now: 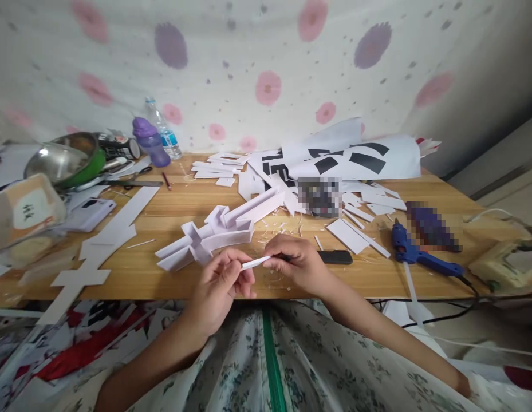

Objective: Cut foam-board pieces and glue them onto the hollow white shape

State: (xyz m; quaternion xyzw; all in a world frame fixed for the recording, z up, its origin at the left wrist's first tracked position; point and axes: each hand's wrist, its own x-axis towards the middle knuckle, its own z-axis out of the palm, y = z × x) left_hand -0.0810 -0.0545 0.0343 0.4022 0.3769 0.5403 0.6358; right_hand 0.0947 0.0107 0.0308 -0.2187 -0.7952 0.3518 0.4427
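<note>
My left hand pinches a small white strip of foam board between thumb and fingers, above the table's front edge. At the strip's other end, my right hand is closed around a black-handled craft knife. Its handle sticks out behind the hand, and its blade cannot be made out. Just beyond my hands lies a white hollow letter-like form with upright walls. White shavings and scraps are scattered beside it.
A blue hot glue gun lies at right. White cut pieces and printed paper rolls are behind. At left are a flat white cut-out, a phone, scissors, a purple cup, a water bottle and a green pan.
</note>
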